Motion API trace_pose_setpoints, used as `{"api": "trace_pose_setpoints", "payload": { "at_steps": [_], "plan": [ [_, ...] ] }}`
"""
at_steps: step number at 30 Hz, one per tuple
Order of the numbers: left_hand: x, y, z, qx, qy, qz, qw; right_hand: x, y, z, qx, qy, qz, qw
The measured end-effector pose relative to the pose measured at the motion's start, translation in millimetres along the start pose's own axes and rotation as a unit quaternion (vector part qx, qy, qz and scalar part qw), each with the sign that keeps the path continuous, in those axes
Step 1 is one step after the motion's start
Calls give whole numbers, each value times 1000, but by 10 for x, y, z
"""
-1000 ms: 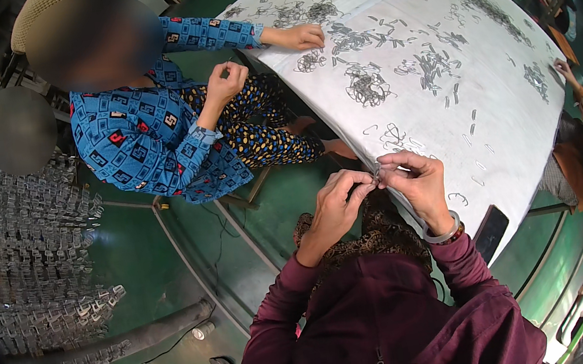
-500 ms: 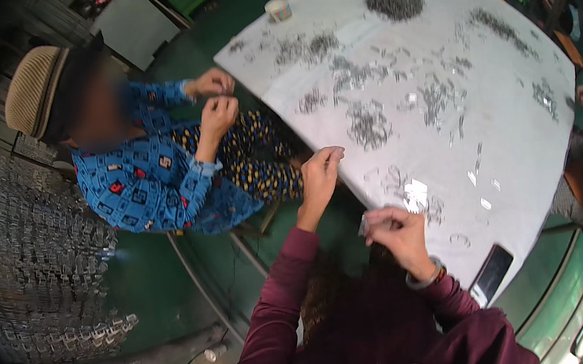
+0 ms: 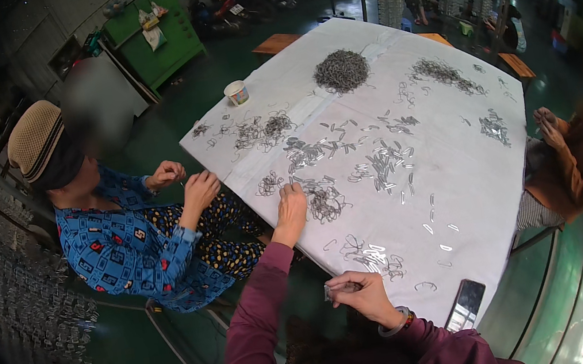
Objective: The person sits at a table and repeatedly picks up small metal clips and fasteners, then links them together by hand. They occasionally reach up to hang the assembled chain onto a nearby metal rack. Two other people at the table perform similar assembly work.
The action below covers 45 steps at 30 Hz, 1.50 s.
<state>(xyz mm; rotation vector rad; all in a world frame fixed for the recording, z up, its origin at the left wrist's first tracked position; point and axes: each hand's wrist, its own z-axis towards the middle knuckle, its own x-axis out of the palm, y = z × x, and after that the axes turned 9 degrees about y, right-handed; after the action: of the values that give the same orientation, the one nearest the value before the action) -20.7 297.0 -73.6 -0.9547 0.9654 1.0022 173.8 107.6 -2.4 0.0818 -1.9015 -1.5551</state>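
Observation:
My left hand (image 3: 291,215) reaches over the table's near-left edge, beside a small heap of bent wire pieces (image 3: 325,203). Its fingers are drawn together, and whatever is between the tips is too small to make out. Lower down, at the table's near edge, my right hand (image 3: 367,297) pinches a small shiny metal piece (image 3: 329,293) that juts out past the fingertips. Loose wire hooks (image 3: 352,248) and flat shiny metal strips (image 3: 373,256) lie on the white tabletop (image 3: 403,300) just beyond that hand.
More metal strips (image 3: 385,162) are scattered mid-table, with a large dark pile (image 3: 341,71) at the far side. A paper cup (image 3: 236,93) stands at the left edge, a phone (image 3: 466,304) near right. One person (image 3: 121,226) sits left, another (image 3: 571,152) right.
My view has lifted and shifted. My left hand has moved from beside the table edge to over the wire heap. My right hand keeps its metal piece.

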Motion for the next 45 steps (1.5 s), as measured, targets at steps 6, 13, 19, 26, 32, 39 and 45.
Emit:
{"api": "trace_pose_setpoints", "payload": {
  "at_steps": [6, 13, 19, 26, 32, 39, 45],
  "plan": [
    [-433, -161, -239, -117, 22, -300, 947, 129, -13, -60, -12, 5, -13, 1000],
    [-1378, -840, -1565, -37, 19, -645, 763, 230, -132, -98, -78, -76, -33, 993],
    [-1454, -1045, -1997, 16, -77, -408, 910, 352, -65, -161, -97, -96, -49, 989],
    [-1235, -1226, -2015, -52, -120, -484, 866, 301, -50, -193, -125, -35, -46, 990],
    [-1265, -1212, -1980, -41, -118, -529, 839, -1286, 211, 43, -107, -233, -471, 844],
    [-1243, -1141, -1985, 4, -42, -538, 842, -2334, -52, 24, -57, -232, -725, 646],
    [-1215, -1021, -1954, 10, -32, -532, 846, -1351, 269, 151, -18, -185, -485, 854]
  ]
}}
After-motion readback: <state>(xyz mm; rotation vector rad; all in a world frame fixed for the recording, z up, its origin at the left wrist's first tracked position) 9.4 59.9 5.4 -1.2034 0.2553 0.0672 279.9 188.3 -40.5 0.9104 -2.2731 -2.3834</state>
